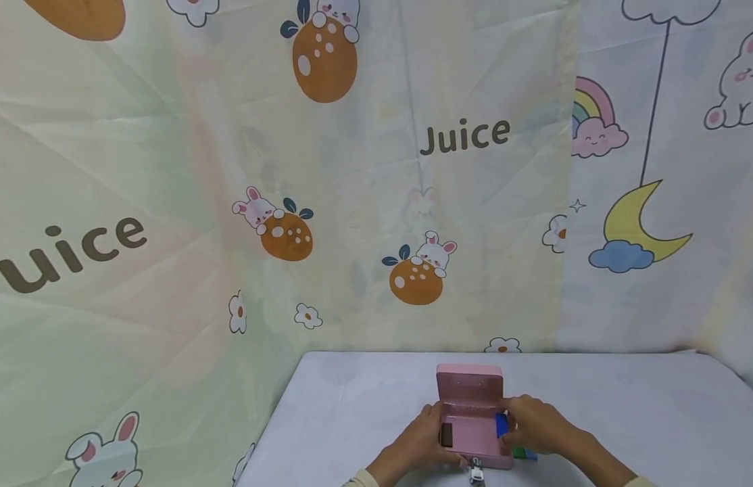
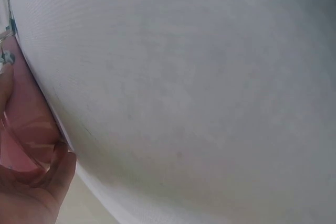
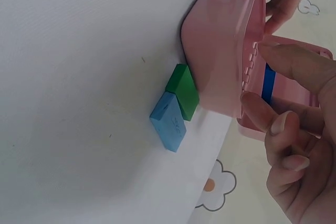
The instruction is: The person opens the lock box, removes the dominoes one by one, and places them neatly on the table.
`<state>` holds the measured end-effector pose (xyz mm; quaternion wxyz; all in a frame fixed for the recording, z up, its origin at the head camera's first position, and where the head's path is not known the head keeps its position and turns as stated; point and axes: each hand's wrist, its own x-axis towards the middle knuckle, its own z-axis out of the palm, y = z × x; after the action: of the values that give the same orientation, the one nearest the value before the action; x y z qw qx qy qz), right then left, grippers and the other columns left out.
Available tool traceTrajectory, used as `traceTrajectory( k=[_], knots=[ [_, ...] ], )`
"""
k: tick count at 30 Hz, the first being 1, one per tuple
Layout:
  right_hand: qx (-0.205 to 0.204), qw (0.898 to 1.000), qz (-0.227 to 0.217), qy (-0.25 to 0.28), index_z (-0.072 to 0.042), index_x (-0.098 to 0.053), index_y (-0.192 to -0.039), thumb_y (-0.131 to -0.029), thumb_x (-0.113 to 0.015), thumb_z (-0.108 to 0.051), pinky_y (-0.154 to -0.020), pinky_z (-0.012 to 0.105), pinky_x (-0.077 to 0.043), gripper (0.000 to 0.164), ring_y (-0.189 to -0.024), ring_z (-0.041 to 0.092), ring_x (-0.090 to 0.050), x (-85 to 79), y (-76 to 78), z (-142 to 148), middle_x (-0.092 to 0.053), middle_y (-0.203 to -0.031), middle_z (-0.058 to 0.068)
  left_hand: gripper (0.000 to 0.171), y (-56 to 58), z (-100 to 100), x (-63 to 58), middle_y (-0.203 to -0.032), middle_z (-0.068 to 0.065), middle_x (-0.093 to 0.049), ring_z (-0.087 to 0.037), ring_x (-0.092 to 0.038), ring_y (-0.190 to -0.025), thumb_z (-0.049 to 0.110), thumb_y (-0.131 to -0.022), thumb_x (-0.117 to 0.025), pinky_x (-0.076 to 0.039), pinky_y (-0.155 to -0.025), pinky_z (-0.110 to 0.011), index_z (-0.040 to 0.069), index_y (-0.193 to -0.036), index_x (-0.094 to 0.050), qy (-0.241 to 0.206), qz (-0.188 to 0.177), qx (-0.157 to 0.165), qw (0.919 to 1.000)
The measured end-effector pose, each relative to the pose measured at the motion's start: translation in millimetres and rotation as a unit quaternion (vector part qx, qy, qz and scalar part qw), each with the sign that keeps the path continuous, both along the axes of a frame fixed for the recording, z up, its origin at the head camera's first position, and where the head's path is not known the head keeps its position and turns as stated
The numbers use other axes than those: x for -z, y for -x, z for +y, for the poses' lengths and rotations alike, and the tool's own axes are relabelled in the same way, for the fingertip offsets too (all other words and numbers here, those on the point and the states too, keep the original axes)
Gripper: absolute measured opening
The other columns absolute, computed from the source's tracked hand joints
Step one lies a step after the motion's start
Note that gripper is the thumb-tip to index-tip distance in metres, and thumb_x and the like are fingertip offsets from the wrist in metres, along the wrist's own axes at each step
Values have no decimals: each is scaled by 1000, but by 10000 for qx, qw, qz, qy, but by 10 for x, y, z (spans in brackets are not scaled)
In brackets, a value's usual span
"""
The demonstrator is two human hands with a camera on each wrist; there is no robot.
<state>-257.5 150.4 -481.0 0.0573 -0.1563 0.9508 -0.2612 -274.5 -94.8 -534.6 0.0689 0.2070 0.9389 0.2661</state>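
Note:
A pink metal cash box (image 1: pixel 472 462) stands on the table with its lid (image 1: pixel 470 388) raised. My left hand (image 1: pixel 420 436) grips the box's left side, its thumb along the front and its fingers at the side. Over the box's right side, my right hand (image 1: pixel 537 425) pinches a dark blue block (image 1: pixel 501 425) between thumb and finger; the right wrist view shows part of this block (image 3: pixel 269 83) too. Inside the box, a dark brown block (image 1: pixel 446 435) lies at the left wall. Against the outer right side rest a green block (image 3: pixel 184 90) and a light blue block (image 3: pixel 169 123), touching each other.
Keys (image 1: pixel 476 472) hang from the lock at the front of the box. A white cloth covers the table (image 1: pixel 352 399). Printed curtains (image 1: pixel 364 169) hang behind and to the left of it.

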Motion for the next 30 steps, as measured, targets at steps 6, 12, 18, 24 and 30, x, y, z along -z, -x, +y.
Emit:
traceTrajectory(
  k=[6,12,18,24,30],
  knots=[
    [-79,10000,-6,-4,-6,-71,-116,-72,-88,-17,-61,30,-47,49,-68,14,-52,-24,-16,35,-61,-75,-6,101,-5,-14,-6,-116,6,-56,0,-50,-95,49,-65,-92,-52,-93,-30,21,-147,-41,-8,106,101,9999],
    [-10,10000,1,-90,-6,-71,-116,-71,-89,-20,-62,32,-46,50,-71,14,-52,-43,-27,51,-60,-75,-6,101,-8,-24,2,-116,7,-56,0,-49,-96,47,-65,-93,-51,-92,-28,21,-147,-41,-13,202,197,9996],
    [-181,9996,153,-131,-6,-70,-111,-71,-90,-23,-62,33,-45,47,-72,14,-51,-19,-38,108,-60,-77,-5,102,1,-37,23,-115,8,-55,1,-48,-96,49,-65,-92,-51,-91,-27,20,-147,-41,-9,313,259,9992],
    [-249,9993,222,-164,-6,-70,-109,-71,-90,-25,-63,34,-46,47,-73,14,-52,1,-32,132,-61,-78,-5,103,2,-41,16,-116,6,-55,0,-49,-97,51,-64,-92,-51,-92,-28,20,-148,-40,-28,281,262,9993],
    [-13,9999,16,-109,-7,-71,-108,-70,-91,-23,-67,38,-49,46,-75,16,-52,-12,-39,117,-61,-78,-3,102,11,-37,20,-116,7,-55,0,-48,-96,51,-65,-92,-50,-92,-27,20,-147,-40,-65,284,311,9991]
  ],
)
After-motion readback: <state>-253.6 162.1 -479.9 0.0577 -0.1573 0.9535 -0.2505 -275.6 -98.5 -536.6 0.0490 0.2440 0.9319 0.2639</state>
